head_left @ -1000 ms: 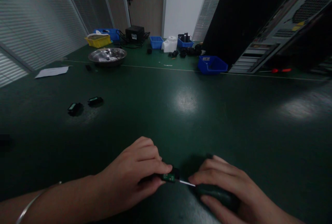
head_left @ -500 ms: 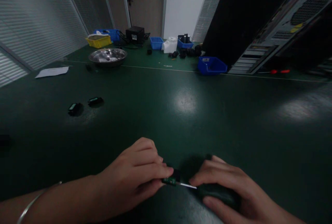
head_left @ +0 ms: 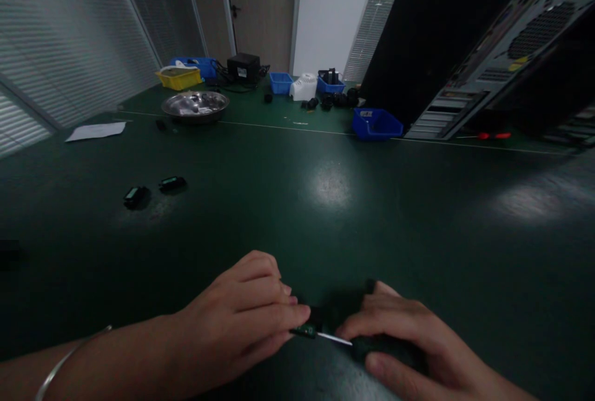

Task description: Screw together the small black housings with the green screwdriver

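Item 1. Small green circuit board point(head_left: 304, 330): lies low on the dark green desk point(head_left: 334, 215), at the near edge, between the two hands. Landmark for all entries below.

Item 2. Left hand point(head_left: 242, 320): just left of the board, fingers pressed together, thumb and forefinger pinching the board's left end, apparently to pin it flat and steady against the desk. A thin bangle point(head_left: 69, 357) sits on the wrist.

Item 3. Right hand point(head_left: 409, 345): just right of the board, curled closed around the dark handle of a screwdriver point(head_left: 353, 343). The thin bright shaft runs leftward, its tip meeting the board's right end; the low, near-level hold suits working at the board's edge. Exact contact point too small to tell.

Item 4. Two small black modules point(head_left: 153, 190): well left of and beyond the board, lying side by side, apart from both hands.

Item 5. Metal bowl point(head_left: 195, 105): far beyond the board, to the left, holding small parts.

Item 6. Blue bin point(head_left: 375, 124): far beyond the board, slightly right.

Item 7. Open computer case point(head_left: 493, 48): far right of the board, leaning.

Item 8. Sheet of paper point(head_left: 95, 131): far left of the board.
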Demonstrator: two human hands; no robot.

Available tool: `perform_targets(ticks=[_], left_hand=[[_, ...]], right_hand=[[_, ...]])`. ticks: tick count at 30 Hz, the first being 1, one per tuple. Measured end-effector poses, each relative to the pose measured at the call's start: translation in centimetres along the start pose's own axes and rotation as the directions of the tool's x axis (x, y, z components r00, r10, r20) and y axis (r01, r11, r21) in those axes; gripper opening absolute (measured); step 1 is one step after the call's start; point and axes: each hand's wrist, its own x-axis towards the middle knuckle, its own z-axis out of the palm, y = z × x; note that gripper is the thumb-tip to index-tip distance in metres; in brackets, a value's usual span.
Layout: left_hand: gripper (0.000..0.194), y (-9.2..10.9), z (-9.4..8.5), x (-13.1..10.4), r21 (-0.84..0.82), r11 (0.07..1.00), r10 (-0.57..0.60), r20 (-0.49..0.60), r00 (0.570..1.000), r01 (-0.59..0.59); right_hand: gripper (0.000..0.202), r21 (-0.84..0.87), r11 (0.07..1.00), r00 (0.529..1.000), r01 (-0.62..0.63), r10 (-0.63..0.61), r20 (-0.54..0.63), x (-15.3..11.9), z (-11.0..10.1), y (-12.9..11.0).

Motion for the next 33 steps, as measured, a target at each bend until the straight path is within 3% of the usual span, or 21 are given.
perform_targets(ticks=[5, 8, 12, 20, 27, 33], left_hand=[[0.033, 0.0, 0.2, 0.1, -0.042, 0.998, -0.038, -0.01, 0.999, 0.038], [0.03, 0.0, 0.2, 0.5, -0.126, 0.983, -0.133, -0.003, 0.991, 0.132], [0.024, -0.1, 0.2, 0.7, -0.219, 0.932, -0.286, 0.041, 0.957, 0.288], [0.016, 0.1, 0.0, 0.7, -0.333, 0.824, -0.435, 0.146, 0.889, 0.458], [0.015, 0.1, -0.4, 1.0, -0.377, 0.762, -0.491, 0.195, 0.849, 0.527], [0.016, 0.2, -0.2, 1.1, -0.361, 0.8, -0.457, 0.152, 0.876, 0.48]], right_hand=[[0.024, 0.016, 1.0, 0.999, -0.023, 0.023, 0.023, 0.2, -0.2, -0.3], [0.024, 0.002, 1.0, 1.0, -0.03, 0.03, -0.003, 0.5, -0.1, -0.6], [0.022, -0.03, 0.999, 1.0, 0.015, -0.015, -0.003, 0.9, 0.2, -0.9], [0.023, -0.023, 0.999, 1.0, 0.029, -0.029, 0.009, 1.5, 0.6, -0.9], [0.027, -0.002, 0.997, 0.997, 0.082, -0.082, 0.011, 1.6, 0.9, -0.5], [0.034, -0.031, 0.991, 0.991, 0.132, -0.133, -0.015, 1.4, 1.0, -0.7]])
